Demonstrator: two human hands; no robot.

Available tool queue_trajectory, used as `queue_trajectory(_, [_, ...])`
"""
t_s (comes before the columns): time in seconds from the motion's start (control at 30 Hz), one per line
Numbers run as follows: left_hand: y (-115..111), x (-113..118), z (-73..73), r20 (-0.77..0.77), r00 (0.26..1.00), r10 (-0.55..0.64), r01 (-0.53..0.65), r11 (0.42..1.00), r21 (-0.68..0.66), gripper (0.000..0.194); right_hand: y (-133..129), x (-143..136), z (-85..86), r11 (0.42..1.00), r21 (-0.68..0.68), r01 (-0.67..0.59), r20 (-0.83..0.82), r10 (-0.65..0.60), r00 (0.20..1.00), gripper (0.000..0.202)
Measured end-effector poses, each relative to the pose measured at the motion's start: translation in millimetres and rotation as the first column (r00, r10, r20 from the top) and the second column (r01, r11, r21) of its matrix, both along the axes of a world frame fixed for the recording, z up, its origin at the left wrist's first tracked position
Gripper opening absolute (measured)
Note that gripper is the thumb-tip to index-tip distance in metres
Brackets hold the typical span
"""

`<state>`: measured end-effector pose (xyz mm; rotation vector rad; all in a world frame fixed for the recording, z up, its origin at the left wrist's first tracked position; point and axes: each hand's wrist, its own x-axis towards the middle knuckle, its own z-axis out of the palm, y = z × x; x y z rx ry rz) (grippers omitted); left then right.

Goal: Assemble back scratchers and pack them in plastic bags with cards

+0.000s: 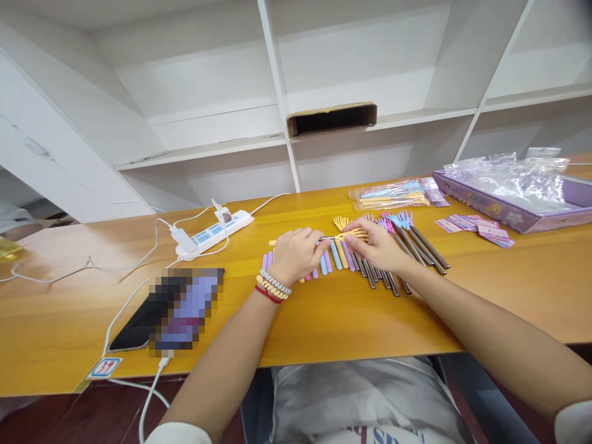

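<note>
Yellow claw, steel neck: we've got it in both hands, right above the handle row!
Here's our yellow claw head (356, 234), its thumb-and-finger pinch supplied by our right hand (380, 246), while our left hand (296, 254) curls closed around the far end of the metal neck (328, 238) (how firmly, we can't tell). Just beneath, the pastel handles (336, 254) line up beside the loose claw-topped rods (419, 246); beyond them, a bagged set (393, 194), printed cards (494, 231) and the purple box (522, 216). The danger, we reckon: too hard a squeeze could bend those slim prongs, a sideways pull could slip the neck free, and a dipping wrist could set rods rolling.
</note>
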<state>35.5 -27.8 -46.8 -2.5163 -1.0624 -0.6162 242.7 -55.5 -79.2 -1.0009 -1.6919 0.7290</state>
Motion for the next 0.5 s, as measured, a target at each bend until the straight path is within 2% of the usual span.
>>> queue_trajectory(0.1, [2,-1,-0.1,0.003,1.000,-0.017,0.017,1.000,-0.003,0.040,-1,-2,-0.8,0.994,-0.107,-0.020,-0.016,0.019,1.000,0.035])
queue_trajectory(0.17, [4,-2,-0.7,-0.013,1.000,-0.022,0.022,1.000,0.003,0.039,-1,-3,-0.2,0.982,-0.170,-0.079,-0.008,0.079,0.997,0.030])
queue_trajectory(0.23, [6,-4,-1.0,-0.028,0.999,-0.018,0.019,1.000,0.007,0.039,-1,-2,3.2,0.982,-0.162,-0.102,0.047,0.111,0.993,0.029])
queue_trajectory(0.3, [10,-8,-0.4,-0.021,1.000,0.000,0.000,1.000,0.004,0.039,2,5,11.0,0.995,-0.091,-0.048,0.128,0.060,0.990,0.035])
queue_trajectory(0.4, [22,-26,2.5,0.047,0.997,0.064,-0.064,0.998,0.005,0.038,7,33,29.0,0.996,0.023,0.088,0.147,-0.090,0.985,0.035])
queue_trajectory(0.5, [42,-60,6.9,0.101,0.987,0.124,-0.128,0.991,0.031,0.039,7,84,43.2,0.982,0.039,0.187,0.064,-0.189,0.980,0.035])
